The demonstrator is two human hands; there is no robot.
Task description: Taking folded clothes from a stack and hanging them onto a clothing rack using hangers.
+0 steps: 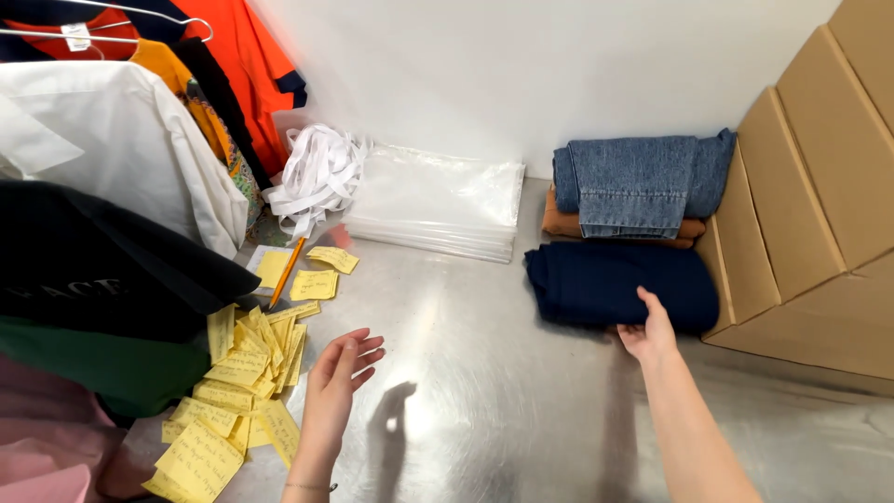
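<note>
At the far left, several garments hang on wire hangers: a white shirt (121,140), an orange top (247,65) and a black garment (102,265), with a green one (112,368) below it. Beside them, many yellow sticky notes (247,368) lie scattered on the metal worktop (484,373), and a yellow pencil (287,273) rests among the upper notes. Behind the pencil there is a bundle of white straps (317,177), and next to it a flat stack of clear plastic bags (438,200) against the wall. The left hand (337,382) hovers just beside the notes with its fingers (365,354) open and spread, holding nothing. More to the right, the right hand (649,333) reaches forward, and its fingers rest on the near edge of a folded dark navy garment (619,284); they look loosely curled on the cloth, but a firm grip I cannot tell. This garment lies on the worktop, just in front of folded blue jeans (638,182), which sit on a folded brown garment (619,228). At the far right, flat cardboard boxes (810,196) lean beside the clothes.
</note>
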